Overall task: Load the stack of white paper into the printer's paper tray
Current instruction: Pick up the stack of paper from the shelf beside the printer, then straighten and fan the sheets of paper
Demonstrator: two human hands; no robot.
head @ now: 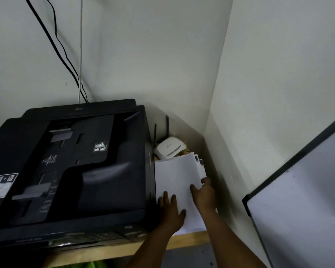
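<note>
While hands (pixel 186 204) touch paper (pixel 176 176), router (pixel 170 147) sits behind.

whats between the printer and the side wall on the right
In the head view, the stack of white paper fills that gap beside the printer, with both hands on it, left and right. Behind it sits a white router.
</note>
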